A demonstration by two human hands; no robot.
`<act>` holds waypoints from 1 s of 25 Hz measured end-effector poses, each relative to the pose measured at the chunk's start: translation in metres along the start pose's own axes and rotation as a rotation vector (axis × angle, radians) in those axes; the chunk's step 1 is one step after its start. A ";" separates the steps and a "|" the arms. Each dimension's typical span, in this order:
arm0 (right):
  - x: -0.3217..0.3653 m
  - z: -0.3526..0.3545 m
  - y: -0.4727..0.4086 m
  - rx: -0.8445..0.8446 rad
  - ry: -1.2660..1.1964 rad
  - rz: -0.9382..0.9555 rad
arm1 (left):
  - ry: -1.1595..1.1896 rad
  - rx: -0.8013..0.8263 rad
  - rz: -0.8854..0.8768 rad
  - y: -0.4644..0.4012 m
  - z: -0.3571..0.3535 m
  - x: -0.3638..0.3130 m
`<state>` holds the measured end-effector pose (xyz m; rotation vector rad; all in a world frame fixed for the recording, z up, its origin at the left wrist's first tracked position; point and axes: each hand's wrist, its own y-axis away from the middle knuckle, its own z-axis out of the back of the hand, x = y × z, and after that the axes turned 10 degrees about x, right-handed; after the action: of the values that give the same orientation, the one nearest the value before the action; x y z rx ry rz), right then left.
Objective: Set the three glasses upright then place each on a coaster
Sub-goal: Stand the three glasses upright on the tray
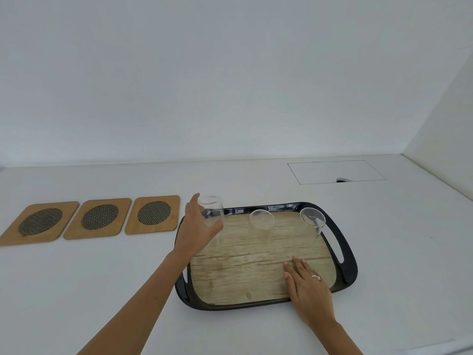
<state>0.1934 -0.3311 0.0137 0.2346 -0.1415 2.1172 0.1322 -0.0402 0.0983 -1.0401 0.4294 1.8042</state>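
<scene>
Three clear glasses stand upside down along the far side of a black-rimmed tray (349, 262) with a wood-look floor. My left hand (197, 226) is wrapped around the left glass (212, 213) at the tray's far left corner. The middle glass (261, 222) and the right glass (312, 221) stand untouched. My right hand (305, 283) lies flat, fingers spread, on the tray's near right part. Left of the tray, three wooden coasters with dark mesh ovals lie in a row: the nearest coaster (153, 213), the middle coaster (98, 217) and the far-left coaster (39, 222).
Everything rests on a white counter (102, 278) against a white wall. A side wall closes the right end. A rectangular outlined hatch (335, 171) with a small dark notch is set in the counter behind the tray.
</scene>
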 end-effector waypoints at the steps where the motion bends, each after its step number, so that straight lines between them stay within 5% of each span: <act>1: 0.000 0.000 0.000 -0.009 -0.003 0.001 | 0.002 -0.015 -0.022 0.006 -0.001 -0.001; 20: -0.001 0.003 0.002 0.036 -0.016 0.068 | 0.019 -0.005 -0.050 0.041 -0.014 0.018; 25: -0.002 0.026 0.002 -0.212 -0.283 0.123 | 0.043 -0.174 -0.070 0.053 0.012 0.024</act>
<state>0.1957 -0.3382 0.0386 0.4066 -0.5571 2.1607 0.0768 -0.0423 0.0776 -1.2007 0.2614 1.7828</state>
